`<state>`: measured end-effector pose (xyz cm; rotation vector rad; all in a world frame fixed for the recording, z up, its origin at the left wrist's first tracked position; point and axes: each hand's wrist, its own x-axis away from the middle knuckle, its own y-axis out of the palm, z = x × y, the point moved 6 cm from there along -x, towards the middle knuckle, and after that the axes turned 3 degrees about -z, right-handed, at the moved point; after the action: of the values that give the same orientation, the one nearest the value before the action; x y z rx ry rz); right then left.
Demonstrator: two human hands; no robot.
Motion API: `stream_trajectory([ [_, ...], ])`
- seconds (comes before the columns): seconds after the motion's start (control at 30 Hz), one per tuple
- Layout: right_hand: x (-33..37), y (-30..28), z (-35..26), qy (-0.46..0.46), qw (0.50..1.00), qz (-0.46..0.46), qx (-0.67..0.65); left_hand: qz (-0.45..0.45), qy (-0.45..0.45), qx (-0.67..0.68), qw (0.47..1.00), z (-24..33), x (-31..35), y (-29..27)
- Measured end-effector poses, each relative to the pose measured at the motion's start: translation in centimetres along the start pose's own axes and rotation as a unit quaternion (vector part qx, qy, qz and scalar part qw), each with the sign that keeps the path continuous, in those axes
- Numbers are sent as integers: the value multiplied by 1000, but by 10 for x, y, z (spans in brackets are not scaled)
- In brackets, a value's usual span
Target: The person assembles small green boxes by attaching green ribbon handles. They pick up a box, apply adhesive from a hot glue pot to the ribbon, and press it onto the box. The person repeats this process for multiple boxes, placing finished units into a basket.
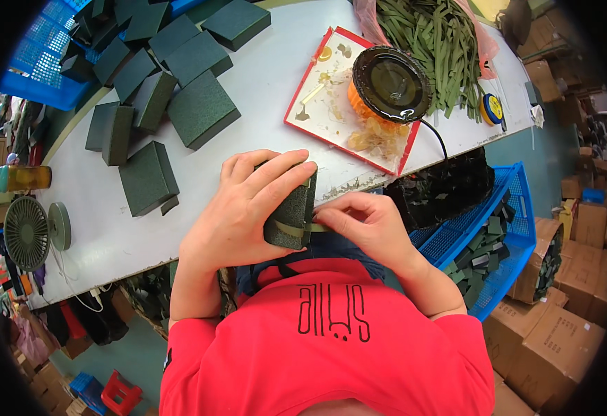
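Note:
My left hand (237,208) is wrapped round a small dark green box (295,206), tilted up at the table's front edge. A short olive ribbon (317,227) shows at the box's lower right side. My right hand (373,225) is closed in a pinch beside the box, with the ribbon at its fingertips; the exact grip is partly hidden. Several similar green boxes (203,111) lie on the white table (248,118) at the far left, and one box (148,178) lies nearer to my left hand.
A black pot (392,83) of dark liquid with an orange base stands on a red-rimmed tray (310,114). Olive ribbons (442,48) lie beyond it in pink plastic. A small fan (26,234) stands left. A blue crate (508,256) of green pieces and cardboard cartons (560,347) are at right.

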<state>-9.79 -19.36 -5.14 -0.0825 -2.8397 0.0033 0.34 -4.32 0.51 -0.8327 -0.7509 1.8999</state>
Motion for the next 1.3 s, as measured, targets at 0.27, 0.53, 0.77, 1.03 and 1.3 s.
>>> stream_trajectory([
  [0.27,-2,16,0,25,991,-49,123,2,30,-35,999,11,-5,5],
  [0.53,-2,1,-15,-58,994,-33,-82,43,-8,-20,999,6,-3,2],
  [0.77,28,-40,-3,-104,975,164,-105,56,-23,-20,998,0,3,-7],
  [1.03,36,-20,7,28,992,98,-77,57,-10,-27,998,3,-3,0],
  [1.3,38,0,19,-17,986,-98,-135,56,12,-34,998,10,-9,11],
])
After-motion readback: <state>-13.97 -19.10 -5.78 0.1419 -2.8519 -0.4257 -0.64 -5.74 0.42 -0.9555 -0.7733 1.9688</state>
